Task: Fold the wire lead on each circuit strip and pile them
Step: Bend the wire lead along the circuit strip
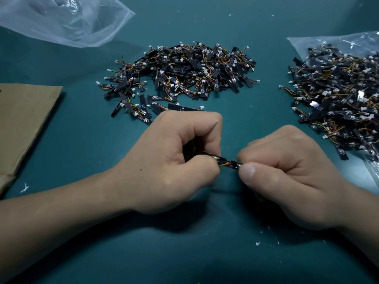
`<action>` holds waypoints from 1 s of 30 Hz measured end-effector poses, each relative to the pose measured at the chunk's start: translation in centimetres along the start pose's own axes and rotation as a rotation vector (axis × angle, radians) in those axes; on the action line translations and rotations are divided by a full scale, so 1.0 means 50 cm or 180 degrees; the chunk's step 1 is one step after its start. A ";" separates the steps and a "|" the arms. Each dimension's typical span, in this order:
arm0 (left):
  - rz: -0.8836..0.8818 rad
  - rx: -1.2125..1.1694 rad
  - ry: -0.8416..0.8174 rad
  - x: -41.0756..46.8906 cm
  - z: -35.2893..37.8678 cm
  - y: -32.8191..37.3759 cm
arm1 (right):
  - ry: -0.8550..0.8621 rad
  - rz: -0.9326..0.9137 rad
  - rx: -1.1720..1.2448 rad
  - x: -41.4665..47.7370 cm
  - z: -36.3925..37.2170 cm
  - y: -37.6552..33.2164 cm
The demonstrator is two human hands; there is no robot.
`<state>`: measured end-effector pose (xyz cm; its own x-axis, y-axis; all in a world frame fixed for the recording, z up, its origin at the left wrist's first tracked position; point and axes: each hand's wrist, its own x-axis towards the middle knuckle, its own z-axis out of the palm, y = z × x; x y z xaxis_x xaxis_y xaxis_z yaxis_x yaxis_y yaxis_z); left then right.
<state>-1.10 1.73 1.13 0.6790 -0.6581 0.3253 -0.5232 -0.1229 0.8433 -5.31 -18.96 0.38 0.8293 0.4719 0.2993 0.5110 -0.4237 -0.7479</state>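
Both hands gripping one circuit strip (233, 163) between them, over the green mat (82, 140).
Left hand (174, 158) curling tight around one end, right hand (287, 171) pinching the other with thumb and forefinger. Only the strip's short middle is showing, and the orange-yellow wire lead (224, 165) on it is blurring, so fold unreadable. Loose pile of strips (184, 72) sitting beyond the left fingers. More are spilling from a clear bag (338, 44) beyond the right fingers, cut off at the frame edge.
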 end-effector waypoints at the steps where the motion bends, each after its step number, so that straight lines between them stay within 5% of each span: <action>1: 0.0010 -0.0049 0.0106 -0.001 0.001 0.000 | 0.0136 -0.0014 0.0089 -0.002 0.001 0.001; 7: -0.0271 0.0643 0.1165 0.008 0.007 -0.004 | 0.2149 0.0385 0.0748 0.003 0.006 0.017; 12: -0.0899 0.3100 0.0012 -0.007 0.025 0.000 | 0.1695 0.0417 0.0507 0.004 0.012 0.011; 14: -0.1075 0.3462 -0.0230 -0.009 0.028 0.007 | 0.1399 0.0400 0.0283 -0.001 0.017 0.004; 19: -0.0656 0.3252 -0.0317 -0.008 0.022 0.007 | 0.1032 0.0421 -0.0123 -0.002 0.017 -0.002; 24: 0.0218 0.2446 -0.0202 -0.007 0.025 -0.014 | 0.1417 0.0566 -0.0151 0.002 0.018 0.004; 30: 0.0570 0.1617 0.0385 -0.001 0.026 -0.013 | 0.1170 0.0916 -0.0229 0.011 0.014 0.006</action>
<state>-1.46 0.90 -0.01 0.5953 -0.6152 0.5169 -0.7983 -0.3798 0.4674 -4.87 -18.28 -0.08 0.9579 0.0280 0.2856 0.2524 -0.5558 -0.7920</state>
